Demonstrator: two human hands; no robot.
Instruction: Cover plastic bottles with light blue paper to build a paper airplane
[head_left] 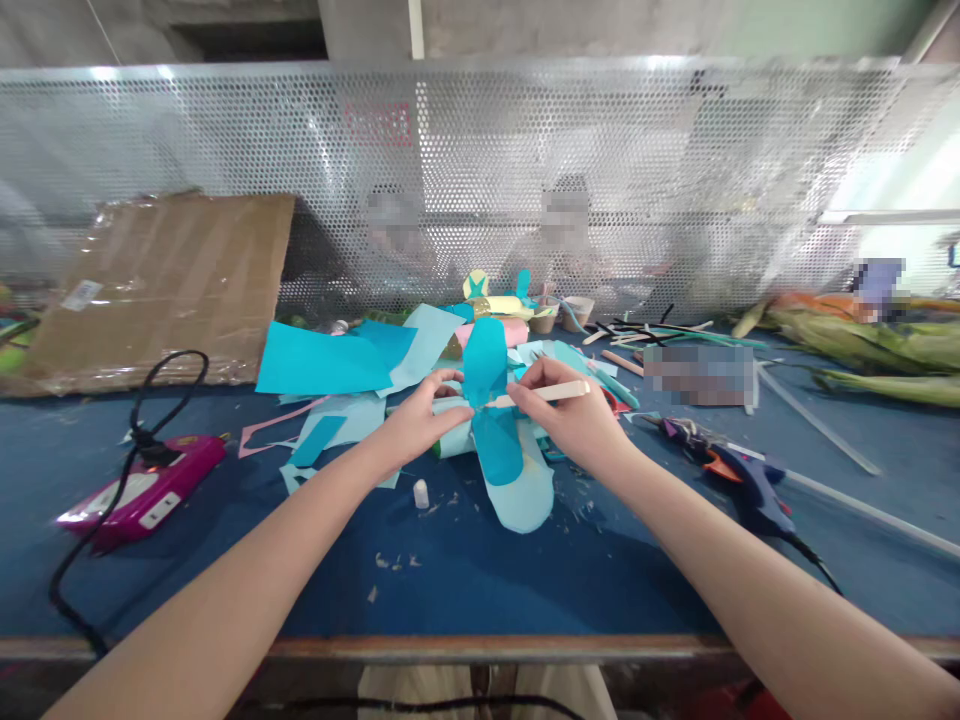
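noted at far left: white label [82, 295] on brown cardboard sheet [176, 290], too small to read. holding blue plane-shaped paper craft [499, 450] at centre with left hand [416, 425], fingers curled onto its left side. gripping slim white pen-like stick [553, 392] in closed fingers of right hand [571, 415], tip at craft's middle. found open room on blue tabletop [480, 590] between craft and brown near edge [337, 649], small white cap [421, 495] included.
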